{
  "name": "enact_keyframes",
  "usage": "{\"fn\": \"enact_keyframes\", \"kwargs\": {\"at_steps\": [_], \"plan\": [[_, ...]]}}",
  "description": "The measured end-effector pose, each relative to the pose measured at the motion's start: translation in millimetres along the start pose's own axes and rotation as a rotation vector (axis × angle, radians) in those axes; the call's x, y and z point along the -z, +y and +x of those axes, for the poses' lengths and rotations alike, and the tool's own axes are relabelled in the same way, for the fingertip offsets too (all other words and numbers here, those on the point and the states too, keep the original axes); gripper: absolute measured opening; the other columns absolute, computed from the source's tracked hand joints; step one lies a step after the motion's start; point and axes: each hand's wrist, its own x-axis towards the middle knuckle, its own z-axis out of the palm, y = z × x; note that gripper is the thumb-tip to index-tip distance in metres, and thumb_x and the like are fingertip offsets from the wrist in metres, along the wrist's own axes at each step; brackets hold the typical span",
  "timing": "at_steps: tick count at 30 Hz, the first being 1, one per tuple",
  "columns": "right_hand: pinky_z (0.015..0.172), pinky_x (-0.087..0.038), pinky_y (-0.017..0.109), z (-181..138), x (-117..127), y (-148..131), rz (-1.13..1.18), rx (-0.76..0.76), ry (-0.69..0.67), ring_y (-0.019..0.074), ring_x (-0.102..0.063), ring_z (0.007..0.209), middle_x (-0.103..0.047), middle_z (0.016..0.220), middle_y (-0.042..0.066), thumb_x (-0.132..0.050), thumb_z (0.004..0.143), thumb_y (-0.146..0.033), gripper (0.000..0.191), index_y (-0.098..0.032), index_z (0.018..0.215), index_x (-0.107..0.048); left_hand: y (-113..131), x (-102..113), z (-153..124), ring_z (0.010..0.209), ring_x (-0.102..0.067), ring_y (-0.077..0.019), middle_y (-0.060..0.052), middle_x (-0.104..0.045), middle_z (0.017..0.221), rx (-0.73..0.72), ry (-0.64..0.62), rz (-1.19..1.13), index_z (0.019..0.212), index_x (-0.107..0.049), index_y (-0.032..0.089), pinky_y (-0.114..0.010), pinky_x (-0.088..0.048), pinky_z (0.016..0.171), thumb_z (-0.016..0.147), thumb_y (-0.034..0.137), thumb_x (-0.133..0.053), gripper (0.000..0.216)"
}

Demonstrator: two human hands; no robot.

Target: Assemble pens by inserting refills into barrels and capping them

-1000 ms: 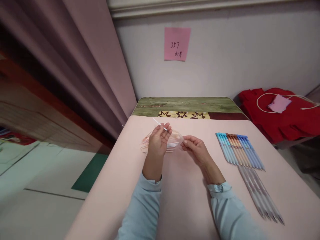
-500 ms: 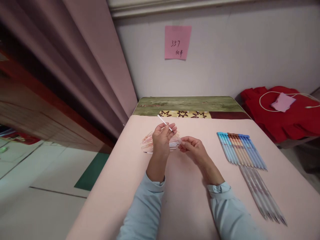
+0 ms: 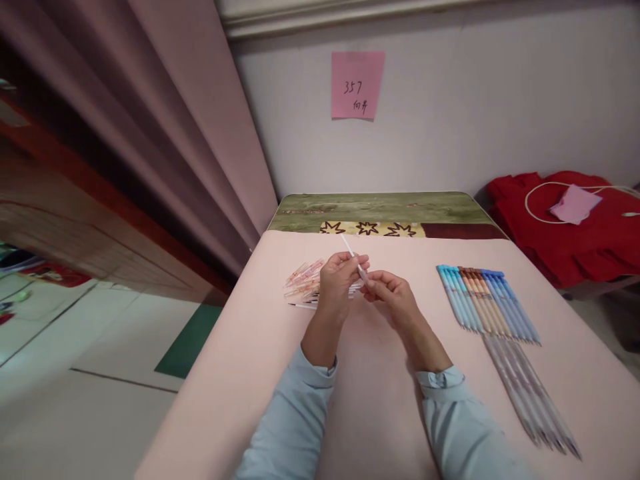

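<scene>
Between the thumb and fingers of my left hand [image 3: 336, 280] is a thin white pen refill [image 3: 348, 245], slanting up and away. Its lower end meets a small translucent pen barrel [image 3: 363, 275] pinched by my right hand [image 3: 393, 292]; how far the refill sits inside it I cannot tell. Behind and left of my left hand lies a loose pile of clear pen parts [image 3: 303, 275] with pink and orange print. White refills [image 3: 303, 306] with dark tips lie by the pile, partly hidden by my hands.
On the right of the pale tabletop [image 3: 380, 400], several blue and brown pens [image 3: 485, 303] lie side by side, with grey translucent pens [image 3: 533, 393] nearer me. A green patterned strip [image 3: 380, 207] runs along the far edge. Beyond the right side is a red cloth [image 3: 530, 233] with a cable.
My left hand has moved right, bringing the refill's lower end to the barrel in my right hand. More of the pile shows on the left. The view has shifted slightly.
</scene>
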Motion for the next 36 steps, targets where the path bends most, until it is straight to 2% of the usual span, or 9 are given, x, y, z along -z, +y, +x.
{"fn": "enact_keyframes", "kwargs": {"at_steps": [7, 11, 13, 16, 18, 21, 23, 27, 36], "plan": [[0.069, -0.050, 0.027, 1, 6, 7, 0.089, 0.034, 0.025, 0.0131, -0.062, 0.069, -0.072, 0.077, 0.002, -0.084, 0.071, -0.036, 0.026, -0.021, 0.089, -0.074, -7, -6, -5, 0.069, -0.062, -0.0105, -0.004, -0.070, 0.084, -0.064, -0.099, 0.156, 0.080, -0.063, 0.015, -0.024, -0.050, 0.071, 0.069, 0.027, -0.076, 0.022], [0.070, -0.052, 0.026, 1, 8, 8, 0.167, 0.036, 0.069, 0.0128, -0.064, 0.071, -0.074, 0.082, 0.002, -0.085, 0.071, -0.034, 0.025, -0.022, 0.089, -0.074, 13, 9, 1, 0.078, -0.065, -0.0139, -0.007, -0.070, 0.098, -0.174, -0.191, 0.356, 0.107, -0.066, 0.018, -0.026, -0.051, 0.073, 0.068, 0.025, -0.078, 0.041], [0.070, -0.053, 0.024, 1, 9, 7, 0.202, 0.029, 0.109, 0.0123, -0.065, 0.072, -0.075, 0.085, 0.002, -0.086, 0.069, -0.034, 0.026, -0.023, 0.090, -0.074, 34, 33, 7, 0.077, -0.063, -0.0137, -0.006, -0.070, 0.103, -0.276, -0.093, 0.539, 0.116, -0.065, 0.021, -0.027, -0.051, 0.073, 0.070, 0.023, -0.076, 0.047], [0.069, -0.054, 0.022, 1, 9, 7, 0.229, 0.038, 0.132, 0.0117, -0.066, 0.073, -0.076, 0.087, 0.002, -0.087, 0.068, -0.033, 0.027, -0.023, 0.089, -0.075, 62, 82, 15, 0.077, -0.061, -0.0155, -0.005, -0.068, 0.094, -0.468, 0.351, 1.020, 0.097, -0.071, 0.019, -0.029, -0.050, 0.080, 0.078, 0.020, -0.066, 0.020], [0.069, -0.054, 0.022, 1, 9, 8, 0.236, 0.039, 0.128, 0.0114, -0.066, 0.073, -0.076, 0.087, 0.002, -0.087, 0.067, -0.033, 0.026, -0.023, 0.089, -0.075, 68, 113, 20, 0.085, -0.062, -0.0192, -0.006, -0.068, 0.093, -0.434, 0.539, 1.302, 0.089, -0.072, 0.019, -0.032, -0.048, 0.087, 0.079, 0.020, -0.063, 0.014], [0.068, -0.055, 0.022, 1, 8, 10, 0.232, 0.028, 0.126, 0.0114, -0.066, 0.071, -0.076, 0.087, 0.002, -0.087, 0.067, -0.033, 0.027, -0.023, 0.090, -0.076, 58, 139, 27, 0.088, -0.064, -0.0220, -0.008, -0.070, 0.095, -0.213, 0.544, 1.497, 0.087, -0.074, 0.019, -0.032, -0.047, 0.083, 0.081, 0.019, -0.059, 0.016], [0.067, -0.055, 0.023, 0, 8, 10, 0.219, 0.024, 0.131, 0.0116, -0.065, 0.071, -0.076, 0.087, 0.003, -0.087, 0.068, -0.033, 0.027, -0.023, 0.091, -0.076, 45, 142, 31, 0.092, -0.064, -0.0233, -0.010, -0.071, 0.099, -0.144, 0.497, 1.582, 0.088, -0.076, 0.020, -0.032, -0.046, 0.082, 0.081, 0.018, -0.057, 0.020], [0.066, -0.055, 0.024, 0, 7, 9, 0.194, 0.023, 0.147, 0.0126, -0.065, 0.070, -0.075, 0.086, 0.003, -0.087, 0.067, -0.034, 0.027, -0.023, 0.089, -0.076, 32, 137, 34, 0.096, -0.064, -0.0255, -0.011, -0.072, 0.100, -0.141, 0.440, 1.667, 0.084, -0.076, 0.021, -0.034, -0.044, 0.084, 0.082, 0.019, -0.056, 0.020], [0.068, -0.053, 0.028, -1, 8, 9, 0.153, 0.021, 0.139, 0.0139, -0.064, 0.070, -0.075, 0.086, 0.003, -0.085, 0.069, -0.035, 0.026, -0.023, 0.090, -0.074, 34, 141, 35, 0.086, -0.063, -0.0268, -0.010, -0.072, 0.085, -0.133, 0.512, 1.516, 0.074, -0.065, 0.021, -0.036, -0.044, 0.078, 0.077, 0.014, -0.057, 0.011]]}}
